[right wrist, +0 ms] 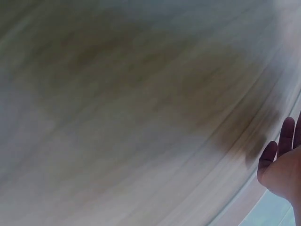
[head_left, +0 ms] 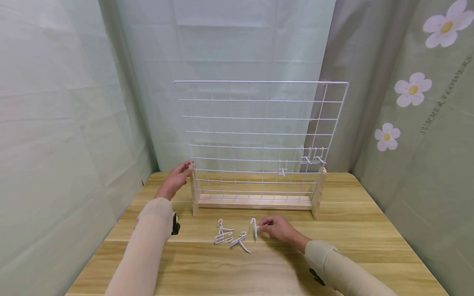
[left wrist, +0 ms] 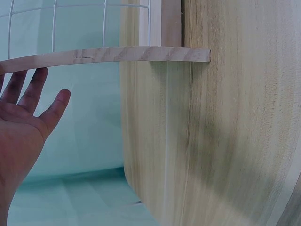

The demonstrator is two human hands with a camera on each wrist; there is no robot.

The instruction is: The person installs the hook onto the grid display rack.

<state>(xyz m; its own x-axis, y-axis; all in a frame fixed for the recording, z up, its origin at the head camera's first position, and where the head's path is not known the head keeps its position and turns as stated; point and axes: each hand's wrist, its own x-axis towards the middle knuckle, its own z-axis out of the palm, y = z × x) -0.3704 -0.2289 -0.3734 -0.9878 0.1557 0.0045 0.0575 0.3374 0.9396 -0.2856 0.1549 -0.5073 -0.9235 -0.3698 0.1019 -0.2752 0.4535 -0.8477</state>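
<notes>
A white wire grid panel [head_left: 248, 133] stands upright in a wooden base with two side posts. My left hand [head_left: 177, 179] rests its fingertips against the top of the left wooden post [head_left: 195, 191]; in the left wrist view the fingers are nearly straight, the thumb apart from the wood. In front of the base, my right hand [head_left: 280, 229] pinches a white wire hook [head_left: 254, 228] just above the table. Several loose white hooks [head_left: 223, 238] lie in a small group to its left. In the right wrist view the right hand [right wrist: 284, 167] shows only partly, its hook hidden.
White hooks [head_left: 307, 159] hang on the grid's lower right, and a single hook [head_left: 282, 171] hangs farther left and lower. The wooden table [head_left: 355, 230] has rounded back corners. Pale curtains [head_left: 66, 135] enclose the back and sides.
</notes>
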